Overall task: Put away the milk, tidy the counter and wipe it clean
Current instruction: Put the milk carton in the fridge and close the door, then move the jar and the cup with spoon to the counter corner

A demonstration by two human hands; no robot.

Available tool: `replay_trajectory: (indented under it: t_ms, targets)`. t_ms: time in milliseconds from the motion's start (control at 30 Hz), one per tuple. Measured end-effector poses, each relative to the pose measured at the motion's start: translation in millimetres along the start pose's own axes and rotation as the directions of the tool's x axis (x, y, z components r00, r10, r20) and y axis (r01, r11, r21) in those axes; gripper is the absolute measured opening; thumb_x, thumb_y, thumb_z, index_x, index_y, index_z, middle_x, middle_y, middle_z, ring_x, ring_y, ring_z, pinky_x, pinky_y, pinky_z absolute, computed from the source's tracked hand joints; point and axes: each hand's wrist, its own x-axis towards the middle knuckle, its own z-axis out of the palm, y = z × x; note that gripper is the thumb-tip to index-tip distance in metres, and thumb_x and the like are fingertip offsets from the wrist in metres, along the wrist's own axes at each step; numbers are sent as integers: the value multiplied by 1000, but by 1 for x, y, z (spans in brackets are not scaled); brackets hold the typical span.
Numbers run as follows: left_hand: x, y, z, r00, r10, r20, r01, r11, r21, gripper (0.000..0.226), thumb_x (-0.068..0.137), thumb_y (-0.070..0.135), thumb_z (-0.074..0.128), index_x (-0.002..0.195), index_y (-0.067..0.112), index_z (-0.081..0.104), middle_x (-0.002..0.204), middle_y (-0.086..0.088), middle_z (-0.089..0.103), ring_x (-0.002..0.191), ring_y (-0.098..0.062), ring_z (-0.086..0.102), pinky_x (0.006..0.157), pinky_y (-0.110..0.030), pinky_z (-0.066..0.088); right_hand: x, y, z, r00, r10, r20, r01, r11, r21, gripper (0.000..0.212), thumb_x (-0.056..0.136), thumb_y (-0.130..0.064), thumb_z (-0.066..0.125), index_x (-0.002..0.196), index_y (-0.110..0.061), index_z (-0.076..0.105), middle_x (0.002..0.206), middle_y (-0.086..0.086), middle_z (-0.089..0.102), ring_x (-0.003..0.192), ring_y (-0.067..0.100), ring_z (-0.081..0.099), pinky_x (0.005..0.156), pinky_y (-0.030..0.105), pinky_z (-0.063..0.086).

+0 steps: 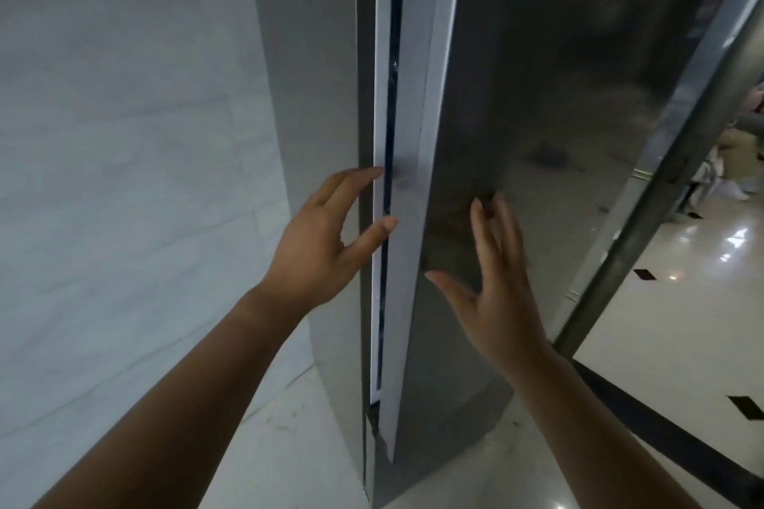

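A tall grey steel fridge fills the middle of the view. Its door (516,116) stands a narrow crack ajar, with the white seal (381,95) and a dark gap showing along the left edge. My left hand (326,240) is open beside that gap, fingertips and thumb touching the door's edge. My right hand (496,281) is open too, its palm and spread fingers flat against the door's front. No milk is in view; the inside of the fridge is hidden.
A pale marble wall (124,178) runs close on the left of the fridge's side panel (314,95). At the right, a metal-framed glass door (661,219) opens onto a glossy white floor (682,322) with small black tiles.
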Motion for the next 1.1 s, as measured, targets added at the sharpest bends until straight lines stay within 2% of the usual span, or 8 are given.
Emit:
replay_trajectory:
  t_ms: [100, 367, 500, 600, 767, 833, 933, 1100]
  targets:
    - [15, -6, 7, 999, 41, -24, -42, 998, -47, 63, 85, 60, 45, 140, 32, 33, 142, 7, 42, 115, 5, 36, 83, 5, 28, 23, 14, 18, 998, -40, 39, 42, 998, -37, 80, 82, -54, 52, 145, -19, 19, 156, 15, 11, 142, 31, 19, 107, 41, 32]
    - [30, -26, 33, 994, -8, -107, 3, 999, -51, 68, 87, 49, 50, 145, 29, 23, 142, 5, 39, 118, 6, 36, 89, 5, 29, 47, 48, 45, 995, -102, -24, 100, 992, -76, 87, 77, -56, 63, 144, -23, 18, 153, 8, 8, 141, 36, 15, 107, 55, 33]
    - [26, -19, 37, 989, -73, -125, 66, 996, -62, 63, 86, 50, 47, 142, 33, 23, 138, 16, 35, 120, 3, 40, 92, 0, 34, 47, 54, 49, 990, -130, -47, 127, 990, -67, 85, 78, -55, 64, 142, -19, 24, 152, 10, 11, 142, 35, 12, 116, 43, 20]
    - [20, -5, 37, 977, -169, -130, 165, 985, -45, 60, 87, 52, 40, 141, 32, 26, 141, 11, 40, 117, 0, 45, 94, -9, 39, 45, 56, 49, 988, -147, -39, 146, 989, -16, 81, 81, -51, 64, 143, -15, 28, 152, 13, 11, 143, 34, 9, 118, 37, 11]
    - [-15, 19, 50, 926, -357, -122, 368, 926, 81, 59, 87, 64, 28, 142, 44, 19, 147, 11, 37, 126, -8, 44, 97, -27, 42, 35, 59, 38, 980, -198, 5, 194, 966, 172, 65, 89, -46, 55, 139, -8, 39, 150, 19, 24, 142, 35, 17, 116, 39, 17]
    - [-36, 29, 59, 885, -443, -143, 459, 882, 110, 59, 86, 66, 27, 141, 47, 19, 147, 12, 38, 129, -11, 42, 101, -31, 41, 21, 59, 35, 980, -190, 63, 164, 942, 294, 62, 92, -47, 47, 137, -5, 41, 149, 18, 30, 141, 33, 23, 115, 38, 22]
    - [-79, 52, 74, 777, -591, -219, 608, 794, 16, 55, 86, 60, 34, 138, 43, 33, 136, 15, 50, 124, -3, 45, 100, -22, 39, -12, 63, 28, 944, -207, 255, 67, 882, 466, 61, 94, -50, 39, 136, -6, 43, 148, 13, 35, 139, 28, 29, 109, 46, 33]
    - [-173, 103, 110, 479, -823, -307, 756, 564, -332, 38, 84, 49, 45, 120, 40, 53, 113, 13, 65, 112, -5, 57, 98, -37, 45, -68, 75, 22, 746, -263, 612, -133, 841, 524, 58, 90, -52, 40, 133, -13, 46, 146, 2, 39, 138, 18, 29, 109, 47, 32]
